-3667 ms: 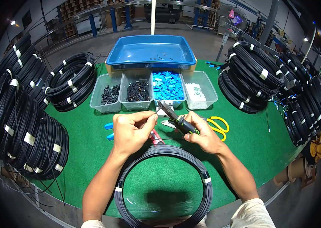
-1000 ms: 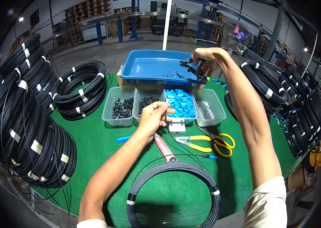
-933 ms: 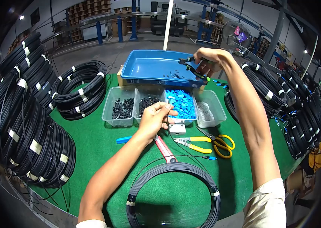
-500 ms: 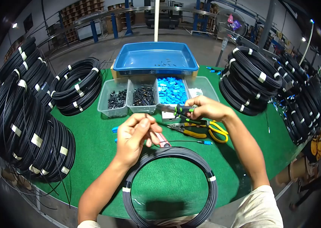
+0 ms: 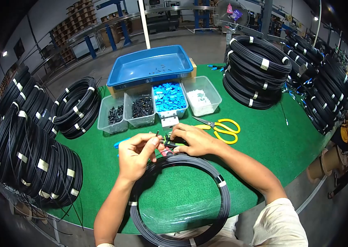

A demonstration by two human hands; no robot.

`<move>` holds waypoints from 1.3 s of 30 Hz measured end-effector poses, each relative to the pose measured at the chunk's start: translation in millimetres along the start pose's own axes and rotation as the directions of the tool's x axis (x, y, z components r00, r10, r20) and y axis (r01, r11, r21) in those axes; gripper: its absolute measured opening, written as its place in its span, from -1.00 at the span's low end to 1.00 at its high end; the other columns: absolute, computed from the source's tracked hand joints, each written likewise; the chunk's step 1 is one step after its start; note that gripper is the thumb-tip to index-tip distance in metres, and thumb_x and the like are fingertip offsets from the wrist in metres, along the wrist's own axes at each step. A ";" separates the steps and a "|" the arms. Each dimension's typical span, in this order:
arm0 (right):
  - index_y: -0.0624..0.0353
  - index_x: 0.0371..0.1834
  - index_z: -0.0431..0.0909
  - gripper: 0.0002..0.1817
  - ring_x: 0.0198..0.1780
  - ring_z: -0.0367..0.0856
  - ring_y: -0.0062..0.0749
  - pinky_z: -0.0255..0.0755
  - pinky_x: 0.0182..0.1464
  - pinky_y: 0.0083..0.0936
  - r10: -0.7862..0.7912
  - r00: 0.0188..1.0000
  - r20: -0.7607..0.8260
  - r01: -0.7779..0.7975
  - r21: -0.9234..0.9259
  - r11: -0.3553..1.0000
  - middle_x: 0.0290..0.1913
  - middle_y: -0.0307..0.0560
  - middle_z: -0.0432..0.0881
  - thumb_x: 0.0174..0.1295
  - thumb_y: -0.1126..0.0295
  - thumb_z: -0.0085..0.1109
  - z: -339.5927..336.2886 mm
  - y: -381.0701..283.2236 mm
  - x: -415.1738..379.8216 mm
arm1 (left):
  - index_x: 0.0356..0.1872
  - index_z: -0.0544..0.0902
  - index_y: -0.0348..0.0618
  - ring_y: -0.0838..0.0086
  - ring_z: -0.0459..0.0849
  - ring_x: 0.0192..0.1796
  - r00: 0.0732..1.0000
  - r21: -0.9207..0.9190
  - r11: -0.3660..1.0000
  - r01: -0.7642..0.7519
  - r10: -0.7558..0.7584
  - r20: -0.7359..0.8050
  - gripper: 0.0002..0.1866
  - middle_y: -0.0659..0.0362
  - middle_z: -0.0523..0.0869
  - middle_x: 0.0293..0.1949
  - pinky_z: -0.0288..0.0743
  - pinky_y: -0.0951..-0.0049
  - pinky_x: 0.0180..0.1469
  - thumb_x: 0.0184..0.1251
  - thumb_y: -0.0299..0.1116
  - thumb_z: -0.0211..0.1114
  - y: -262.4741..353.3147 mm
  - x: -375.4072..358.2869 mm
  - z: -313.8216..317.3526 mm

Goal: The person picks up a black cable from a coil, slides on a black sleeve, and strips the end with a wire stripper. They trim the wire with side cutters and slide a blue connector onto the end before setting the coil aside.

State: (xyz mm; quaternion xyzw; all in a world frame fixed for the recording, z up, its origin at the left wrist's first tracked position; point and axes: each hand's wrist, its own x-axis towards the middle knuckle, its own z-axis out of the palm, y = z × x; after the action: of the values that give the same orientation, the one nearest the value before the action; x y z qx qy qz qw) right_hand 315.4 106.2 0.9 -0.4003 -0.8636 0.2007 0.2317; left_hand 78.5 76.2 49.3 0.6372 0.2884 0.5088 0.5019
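In the head view, my left hand (image 5: 137, 154) pinches a black cable end (image 5: 157, 133) between thumb and fingers, the tip pointing up. My right hand (image 5: 196, 140) is low over the mat, its fingers closed around pliers with black and green handles (image 5: 175, 144), partly covered by the hand. A pink-red tool (image 5: 166, 152) lies partly hidden under both hands. Just below them, a coil of black cable (image 5: 225, 206) with white tape bands rests at the front of the table. Yellow-handled scissors (image 5: 226, 131) lie beyond my right wrist.
Clear bins hold black parts (image 5: 142, 108), blue connectors (image 5: 169, 97) and white pieces (image 5: 198, 98). Behind them stands a blue tray (image 5: 151, 68). Stacked black cable coils flank the green mat (image 5: 264, 144) at left (image 5: 38, 164) and right (image 5: 256, 78).
My right hand has come down and left with the pliers, from raised before the bins to beside my left hand. The left hand still pinches near the coil. The view has shifted.
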 end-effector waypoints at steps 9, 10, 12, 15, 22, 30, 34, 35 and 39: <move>0.22 -0.08 0.58 -0.74 0.08 0.60 -0.01 0.46 0.15 -0.18 0.092 0.980 -0.174 -0.111 -0.107 0.988 -0.07 0.06 0.65 0.16 0.46 0.33 -24.1 38.4 -20.5 | -0.14 0.78 -0.33 0.71 0.63 -0.54 0.984 0.081 0.982 0.171 -0.167 -0.053 -0.79 0.10 0.82 -0.37 0.42 0.69 -0.58 0.41 -0.36 0.39 -27.1 20.8 -7.1; 0.20 -0.09 0.59 -0.74 0.10 0.59 -0.03 0.45 0.16 -0.18 0.086 0.988 -0.127 -0.105 -0.152 0.983 -0.07 0.05 0.65 0.15 0.44 0.35 -22.3 41.4 -22.1 | -0.14 0.78 -0.33 0.71 0.63 -0.54 0.985 0.077 0.982 0.170 -0.166 -0.057 -0.79 0.10 0.82 -0.37 0.42 0.69 -0.58 0.41 -0.36 0.39 -27.3 22.5 -6.1; 0.19 -0.10 0.61 -0.73 0.12 0.59 -0.03 0.45 0.16 -0.15 0.088 0.993 -0.076 -0.101 -0.186 0.977 -0.07 0.03 0.64 0.14 0.41 0.38 -23.2 43.2 -21.3 | -0.13 0.77 -0.33 0.71 0.63 -0.54 0.981 0.066 0.980 0.185 -0.181 -0.062 -0.79 0.10 0.82 -0.37 0.43 0.69 -0.57 0.42 -0.35 0.39 -28.5 25.0 -4.0; 0.21 -0.12 0.63 -0.71 0.16 0.56 -0.03 0.48 0.14 -0.12 0.096 0.993 0.067 -0.079 -0.227 0.971 -0.05 0.00 0.65 0.12 0.34 0.40 -31.7 36.3 -20.2 | -0.12 0.77 -0.33 0.70 0.64 -0.53 0.986 0.071 0.985 0.159 -0.154 -0.070 -0.78 0.10 0.82 -0.37 0.45 0.69 -0.55 0.42 -0.34 0.38 -31.6 29.4 -2.1; 0.28 -0.14 0.62 -0.65 0.11 0.56 0.02 0.55 0.11 -0.12 0.210 0.950 0.233 -0.073 -0.487 0.870 0.00 0.07 0.57 -0.06 0.43 0.32 -42.0 10.2 -9.1 | -0.16 0.77 -0.35 0.69 0.60 -0.57 0.990 0.102 0.992 0.073 -0.060 -0.124 -0.80 0.10 0.82 -0.39 0.43 0.66 -0.57 0.44 -0.37 0.36 -34.9 31.2 1.3; 0.29 -0.26 0.44 -0.78 -0.09 0.56 -0.22 0.45 -0.05 -0.22 0.181 0.962 0.206 -0.210 0.127 0.969 -0.20 -0.03 0.48 0.19 0.33 0.10 -65.9 34.3 -17.1 | -0.16 0.79 -0.34 0.66 0.68 -0.51 0.977 0.377 0.914 -0.151 0.197 -0.085 -0.82 0.15 0.82 -0.43 0.53 0.61 -0.47 0.42 -0.40 0.36 -34.6 31.7 -1.6; 0.14 -0.27 0.39 -0.73 -0.34 0.59 -0.51 0.47 -0.28 -0.48 0.259 0.962 0.092 -0.211 0.849 0.484 -0.32 -0.26 0.45 0.33 0.34 0.34 -55.9 18.3 -31.7 | -0.17 0.80 -0.31 0.66 0.70 -0.49 0.982 0.392 0.911 -0.129 0.173 -0.078 -0.82 0.16 0.83 -0.41 0.54 0.60 -0.48 0.40 -0.39 0.37 -36.3 48.0 3.2; 0.19 -0.09 0.39 -0.69 -0.24 0.70 -0.29 0.66 0.00 -0.23 0.259 0.966 0.027 -0.158 0.852 0.500 -0.28 -0.16 0.51 0.27 0.48 0.37 -56.2 12.4 -32.1 | -0.16 0.80 -0.29 0.65 0.72 -0.46 0.985 0.362 0.926 -0.108 0.150 -0.090 -0.82 0.16 0.84 -0.40 0.55 0.59 -0.50 0.40 -0.38 0.37 -40.8 52.1 5.3; 0.19 -0.20 0.35 -0.76 -0.12 0.77 -0.26 0.71 0.01 -0.32 0.326 0.944 -0.041 -0.126 0.871 0.475 -0.31 -0.21 0.45 0.30 0.63 0.27 -57.9 -11.6 -21.5 | -0.15 0.80 -0.31 0.63 0.74 -0.42 0.984 0.326 0.937 -0.128 0.160 -0.073 -0.83 0.14 0.84 -0.39 0.59 0.58 -0.45 0.39 -0.41 0.37 -31.8 57.8 18.7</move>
State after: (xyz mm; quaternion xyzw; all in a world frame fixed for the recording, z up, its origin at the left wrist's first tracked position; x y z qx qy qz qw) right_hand 353.2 91.7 48.9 -0.3615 -0.5607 0.5888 0.4564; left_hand 118.8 131.0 40.8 0.7038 0.3440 0.5214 0.3384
